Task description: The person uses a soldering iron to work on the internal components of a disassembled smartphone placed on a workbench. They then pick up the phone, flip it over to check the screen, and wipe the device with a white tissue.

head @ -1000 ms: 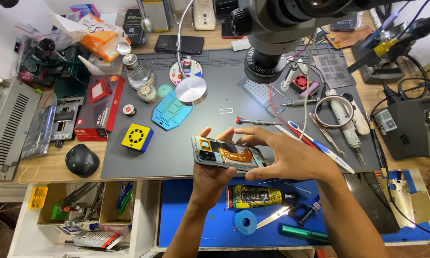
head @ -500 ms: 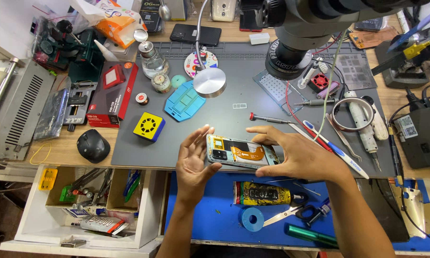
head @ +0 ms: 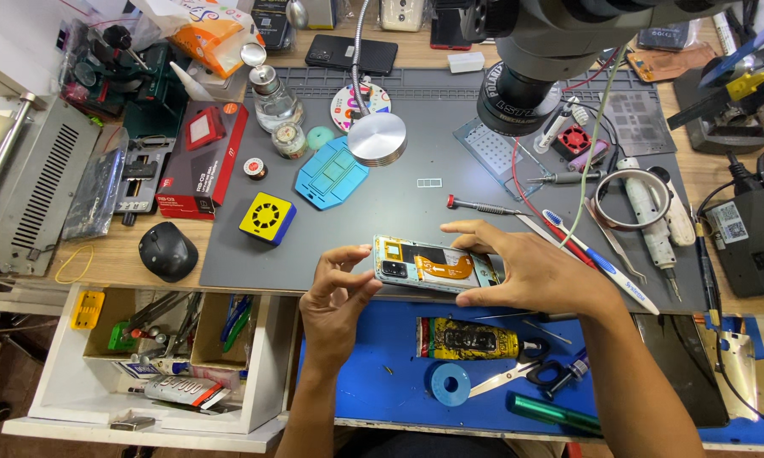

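1. The opened phone (head: pixel 433 265) lies over the near edge of the grey mat (head: pixel 399 203), its long axis running left to right.
2. My left hand (head: pixel 335 297) pinches its left end, fingers closed on it.
3. My right hand (head: pixel 530 271) clasps the right end from above.

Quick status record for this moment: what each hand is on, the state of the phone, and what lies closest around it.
left hand: fingertips grip the left end of the opened phone
right hand: holds the phone's right end, fingers spread over it
phone state: back cover off, orange flex cable showing, held at the front edge of the grey mat
near it: screwdriver, yellow tube, scissors, blue tape roll
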